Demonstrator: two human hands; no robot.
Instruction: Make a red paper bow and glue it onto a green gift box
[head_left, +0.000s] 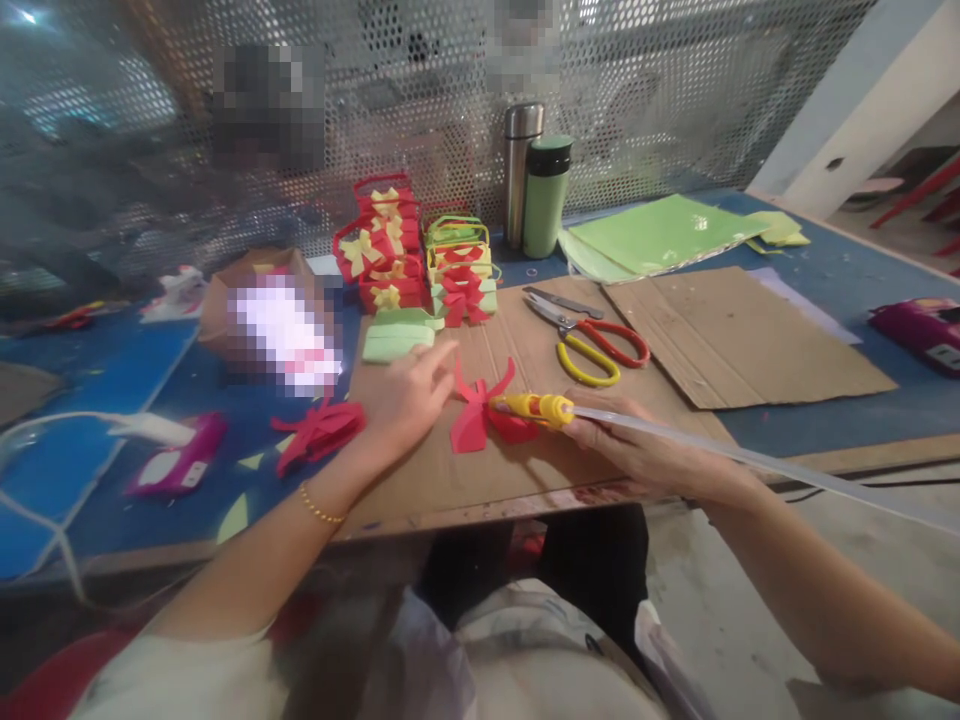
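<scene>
A red paper bow point(471, 428) lies on the cardboard mat point(420, 490), its two thin tips curling upward. My left hand point(421, 392) is at its left side, fingers bent together, with the fingertips at the left tip of the bow. Held in my right hand point(637, 445) is a yellow glue gun point(536, 408); its nozzle points left over the bow's centre. From the back of the gun a long clear glue stick point(697, 437) runs out to the right. My right fingers are partly hidden behind the gun. A pale green folded paper piece point(397, 338) sits just beyond my left hand.
Scissors point(592, 340) with red and yellow handles lie beyond my right hand. Small red boxes point(386, 240) and green ones stand at the back, near a green tumbler point(546, 200) and steel flask point(517, 170). More red bows point(319, 435) lie left; cardboard point(757, 340) lies right.
</scene>
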